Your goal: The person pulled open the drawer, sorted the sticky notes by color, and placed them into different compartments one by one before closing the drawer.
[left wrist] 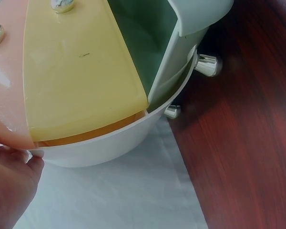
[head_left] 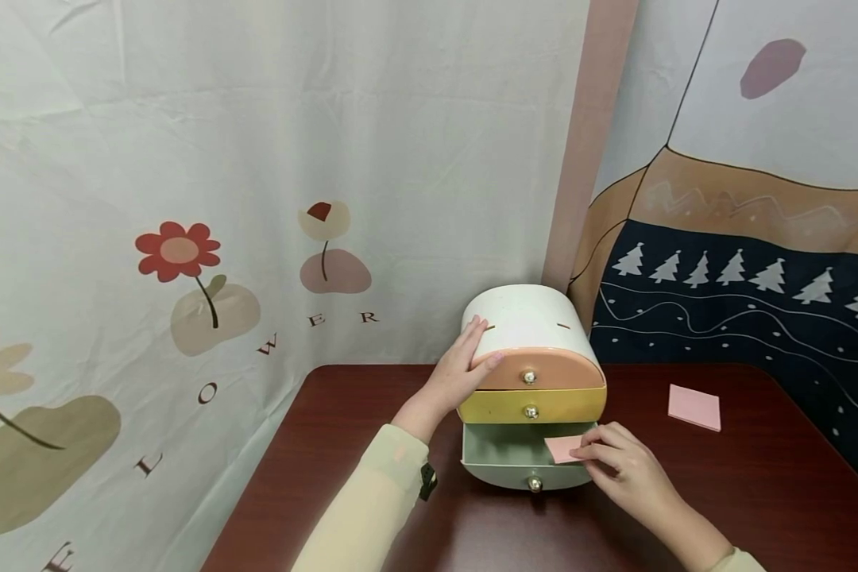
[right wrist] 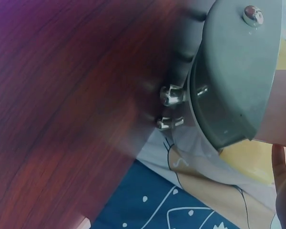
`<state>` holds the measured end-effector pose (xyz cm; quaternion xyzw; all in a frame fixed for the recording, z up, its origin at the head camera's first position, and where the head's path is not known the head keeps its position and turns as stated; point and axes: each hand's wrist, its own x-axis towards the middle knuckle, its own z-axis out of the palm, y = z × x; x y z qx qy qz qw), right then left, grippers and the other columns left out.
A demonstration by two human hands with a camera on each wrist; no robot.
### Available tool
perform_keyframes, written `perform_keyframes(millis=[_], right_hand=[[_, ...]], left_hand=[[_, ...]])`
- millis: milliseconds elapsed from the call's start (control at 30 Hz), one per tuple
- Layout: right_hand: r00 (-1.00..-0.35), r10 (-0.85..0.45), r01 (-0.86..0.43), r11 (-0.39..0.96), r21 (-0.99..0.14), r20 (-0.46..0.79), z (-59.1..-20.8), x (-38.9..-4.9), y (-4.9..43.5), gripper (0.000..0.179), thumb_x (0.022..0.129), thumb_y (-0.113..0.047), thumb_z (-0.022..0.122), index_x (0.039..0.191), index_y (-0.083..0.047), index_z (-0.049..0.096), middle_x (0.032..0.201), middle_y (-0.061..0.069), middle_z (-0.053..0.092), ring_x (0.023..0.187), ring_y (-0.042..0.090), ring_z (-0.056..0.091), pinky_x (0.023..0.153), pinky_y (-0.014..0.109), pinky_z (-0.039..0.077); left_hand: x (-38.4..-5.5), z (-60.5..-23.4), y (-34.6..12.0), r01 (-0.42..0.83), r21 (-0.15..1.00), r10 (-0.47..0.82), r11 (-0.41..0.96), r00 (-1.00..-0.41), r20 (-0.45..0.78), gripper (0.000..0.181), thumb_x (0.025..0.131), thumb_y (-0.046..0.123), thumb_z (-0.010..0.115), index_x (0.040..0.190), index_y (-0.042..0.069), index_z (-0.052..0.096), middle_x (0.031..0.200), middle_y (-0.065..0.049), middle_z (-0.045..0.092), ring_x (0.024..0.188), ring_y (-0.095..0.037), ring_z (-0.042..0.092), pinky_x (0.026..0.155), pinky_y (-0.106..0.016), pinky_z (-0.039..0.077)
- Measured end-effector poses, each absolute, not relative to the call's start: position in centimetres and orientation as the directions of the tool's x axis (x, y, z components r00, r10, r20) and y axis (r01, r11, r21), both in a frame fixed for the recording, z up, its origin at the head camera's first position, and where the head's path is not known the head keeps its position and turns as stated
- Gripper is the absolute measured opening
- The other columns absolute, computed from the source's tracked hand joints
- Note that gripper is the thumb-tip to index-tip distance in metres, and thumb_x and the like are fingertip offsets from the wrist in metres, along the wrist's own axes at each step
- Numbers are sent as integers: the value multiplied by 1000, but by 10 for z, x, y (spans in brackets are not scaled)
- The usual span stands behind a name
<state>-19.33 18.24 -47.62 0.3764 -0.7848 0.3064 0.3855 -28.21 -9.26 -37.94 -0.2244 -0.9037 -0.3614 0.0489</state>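
Note:
A small chest of drawers point(head_left: 522, 310) has a white rounded shell and orange, yellow and green drawers. Its bottom green drawer point(head_left: 489, 474) is pulled out; the orange drawer point(head_left: 565, 368) and the yellow drawer point(head_left: 496, 407) are closed. My left hand point(head_left: 455, 380) rests on the shell's upper left side, its thumb against the orange front. Between the thumb and fingers of my right hand point(head_left: 632, 469) is a pink sticky note point(head_left: 561, 450), held over the right part of the green drawer. In the right wrist view, the note point(right wrist: 278, 107) passes behind the green front.
A pink sticky note pad point(head_left: 694, 407) lies on the dark red wooden table point(head_left: 386, 397), right of the chest. Behind the table hang a pale flower-print cloth point(head_left: 415, 159) and a cloth with white trees point(head_left: 736, 310). Round metallic feet point(right wrist: 171, 95) support the chest.

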Motion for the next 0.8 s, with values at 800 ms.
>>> perform_keyframes(millis=[800], right_hand=[[-484,-392,-791,579,-199,782,-491,-207,165,40,99,-38,40,82,-22,73,88,-12,58,84,7,52,75,16,43]], left_hand=[[-283,-381,-92,443,623,365,645,-894,259,72,94,57,44,153,23,19,160,4,11,146,-15,13,115,-46,21]])
